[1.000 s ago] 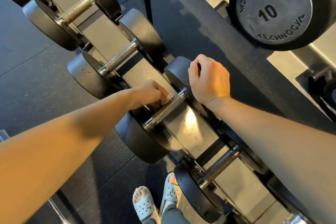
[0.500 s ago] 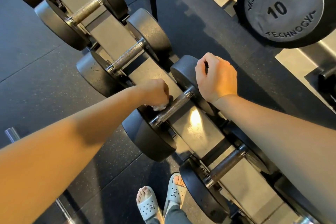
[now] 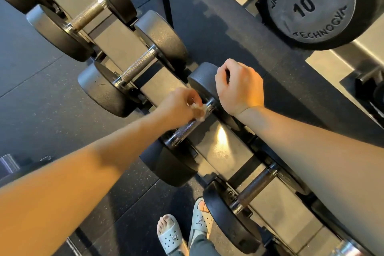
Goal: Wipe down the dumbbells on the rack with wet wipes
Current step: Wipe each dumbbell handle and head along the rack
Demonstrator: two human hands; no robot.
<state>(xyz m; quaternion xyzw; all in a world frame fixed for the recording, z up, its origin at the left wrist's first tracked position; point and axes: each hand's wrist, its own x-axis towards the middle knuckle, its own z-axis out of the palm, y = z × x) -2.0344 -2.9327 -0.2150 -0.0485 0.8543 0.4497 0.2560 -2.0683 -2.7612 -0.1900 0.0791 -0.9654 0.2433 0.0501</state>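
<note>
Head view: the left hand (image 3: 179, 108) has its fingers curled round a crumpled white wet wipe (image 3: 201, 110), pressing it on the far end of the knurled handle (image 3: 187, 129) of a dumbbell (image 3: 172, 164) lying across the middle of the rack (image 3: 224, 147). The right hand (image 3: 239, 87) rests on that dumbbell's far head, fingers curled over its top edge. Similar dumbbells lie on either side along the rack. One marked 10 (image 3: 309, 4) sits on the upper shelf. Feet in pale slides (image 3: 170, 235) stand on the floor (image 3: 41, 93) by the rack's near edge.
</note>
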